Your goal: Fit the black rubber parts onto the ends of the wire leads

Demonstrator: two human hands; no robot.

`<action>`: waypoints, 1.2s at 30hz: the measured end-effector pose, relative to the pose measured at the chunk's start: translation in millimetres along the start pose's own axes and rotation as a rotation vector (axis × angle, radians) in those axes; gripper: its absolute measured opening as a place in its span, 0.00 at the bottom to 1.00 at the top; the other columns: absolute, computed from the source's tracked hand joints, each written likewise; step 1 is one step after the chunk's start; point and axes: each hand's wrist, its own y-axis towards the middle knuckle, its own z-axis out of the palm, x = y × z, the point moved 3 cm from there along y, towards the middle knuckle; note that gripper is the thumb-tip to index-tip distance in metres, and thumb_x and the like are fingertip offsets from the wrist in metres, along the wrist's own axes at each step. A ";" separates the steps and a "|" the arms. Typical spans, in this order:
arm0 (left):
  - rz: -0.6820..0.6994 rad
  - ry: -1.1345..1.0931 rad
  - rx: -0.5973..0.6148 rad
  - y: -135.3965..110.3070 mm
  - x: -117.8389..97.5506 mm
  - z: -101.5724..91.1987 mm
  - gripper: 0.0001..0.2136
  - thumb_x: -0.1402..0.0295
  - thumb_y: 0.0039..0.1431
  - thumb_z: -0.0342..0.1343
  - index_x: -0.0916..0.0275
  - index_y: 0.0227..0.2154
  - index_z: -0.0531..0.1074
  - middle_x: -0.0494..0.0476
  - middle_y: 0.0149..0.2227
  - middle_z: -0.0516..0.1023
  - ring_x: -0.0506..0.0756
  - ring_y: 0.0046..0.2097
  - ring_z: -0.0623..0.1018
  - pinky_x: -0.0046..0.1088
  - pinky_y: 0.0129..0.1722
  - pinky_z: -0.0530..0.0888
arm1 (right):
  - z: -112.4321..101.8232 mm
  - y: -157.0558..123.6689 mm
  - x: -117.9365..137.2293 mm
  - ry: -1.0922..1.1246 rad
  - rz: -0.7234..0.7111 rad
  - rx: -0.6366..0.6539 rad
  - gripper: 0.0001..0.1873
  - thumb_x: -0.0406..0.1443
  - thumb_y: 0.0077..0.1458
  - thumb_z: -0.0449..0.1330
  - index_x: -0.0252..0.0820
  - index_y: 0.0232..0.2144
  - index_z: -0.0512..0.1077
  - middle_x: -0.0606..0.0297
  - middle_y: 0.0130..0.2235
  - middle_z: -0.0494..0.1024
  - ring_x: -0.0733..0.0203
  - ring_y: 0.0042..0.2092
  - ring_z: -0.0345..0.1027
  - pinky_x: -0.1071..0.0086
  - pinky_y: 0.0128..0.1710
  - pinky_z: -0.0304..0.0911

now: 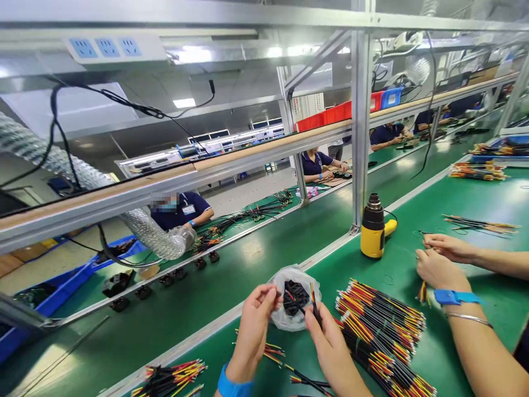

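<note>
Left hand (252, 331), fingers pinching the rim of a clear plastic bag (287, 314) of black connectors (296, 298), bottom centre; right hand (328, 344), fingertips pressed together on a wire lead (314, 309) at the bag. Risk: a slackened pinch could spill connectors onto the wire bundles (380, 331) just right. Farther right, a co-worker's hands (442, 256) work beside a yellow heat gun (373, 229).

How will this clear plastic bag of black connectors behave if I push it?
Probably floppy: the clear plastic bag crumples around the black connectors in the left hand. Likely light, as its film looks thin and the connectors small. It may slide on the green mat if pushed.
</note>
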 end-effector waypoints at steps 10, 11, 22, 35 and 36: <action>-0.508 -0.989 -0.106 -51.1 -15.6 -11.7 0.10 0.73 0.47 0.72 0.68 0.33 0.80 0.55 0.27 0.79 0.48 0.27 0.78 0.19 0.29 0.78 | 4.1 -19.3 5.3 -0.335 -0.266 0.191 0.14 0.45 0.67 0.51 0.44 0.32 0.65 0.69 0.28 0.68 0.63 0.28 0.63 0.74 0.29 0.64; -0.498 -0.982 -0.103 -51.6 -16.8 -12.1 0.12 0.72 0.46 0.73 0.68 0.33 0.80 0.55 0.27 0.79 0.48 0.27 0.78 0.19 0.29 0.78 | 3.7 -19.6 6.0 -0.359 -0.283 0.181 0.14 0.45 0.67 0.52 0.44 0.31 0.65 0.68 0.28 0.69 0.63 0.28 0.64 0.75 0.28 0.65; -0.248 -0.643 -0.154 -56.5 -11.7 -22.8 0.11 0.63 0.52 0.69 0.64 0.33 0.79 0.52 0.28 0.79 0.49 0.30 0.77 0.20 0.33 0.74 | -1.6 -21.9 20.3 -0.655 -0.666 0.052 0.03 0.34 0.65 0.52 0.44 0.38 0.66 0.65 0.32 0.75 0.62 0.31 0.74 0.73 0.30 0.69; -0.353 -0.687 -0.092 -56.3 -12.4 -23.1 0.12 0.62 0.50 0.70 0.64 0.31 0.79 0.51 0.24 0.78 0.48 0.27 0.75 0.20 0.29 0.71 | -1.2 -25.2 28.3 -0.688 -0.797 0.024 0.04 0.32 0.66 0.52 0.41 0.40 0.67 0.62 0.32 0.76 0.61 0.32 0.75 0.72 0.31 0.70; -0.366 -0.711 -0.100 -56.9 -12.6 -22.4 0.12 0.62 0.49 0.71 0.64 0.31 0.79 0.51 0.24 0.78 0.48 0.27 0.75 0.20 0.29 0.71 | -0.7 -26.1 30.5 -0.703 -0.847 0.013 0.04 0.31 0.66 0.52 0.40 0.40 0.67 0.62 0.31 0.76 0.62 0.31 0.75 0.72 0.30 0.70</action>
